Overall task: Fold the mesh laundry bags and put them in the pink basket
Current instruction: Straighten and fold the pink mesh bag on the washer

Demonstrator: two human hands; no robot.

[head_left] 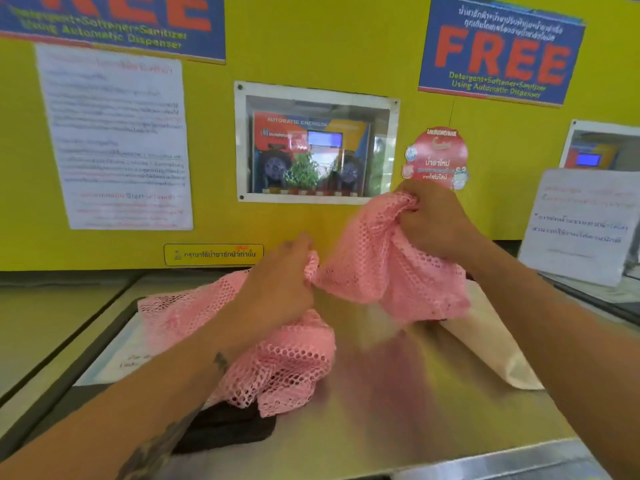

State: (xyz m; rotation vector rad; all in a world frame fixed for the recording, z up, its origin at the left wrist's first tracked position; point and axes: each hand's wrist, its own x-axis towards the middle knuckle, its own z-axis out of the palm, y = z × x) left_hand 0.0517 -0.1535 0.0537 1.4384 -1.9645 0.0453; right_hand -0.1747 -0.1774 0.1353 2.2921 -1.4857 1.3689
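Observation:
Both my hands hold a pink mesh laundry bag [374, 261] above a steel machine top [415, 403]. My right hand [433, 220] grips a bunched edge of it up high, near the yellow wall. Lower down and to the left, my left hand [280, 282] clutches another part of the mesh. More pink mesh [287, 365] lies crumpled on the steel top under my left forearm; whether it is the same bag or a second one I cannot tell. No pink basket is in view.
A cream cloth bag [498, 348] lies flat at the right of the steel top. A black object [225, 427] sits at the front under the mesh. A yellow wall [311, 57] with notices and a dispenser window [311, 147] stands close behind. A paper sign [578, 226] stands right.

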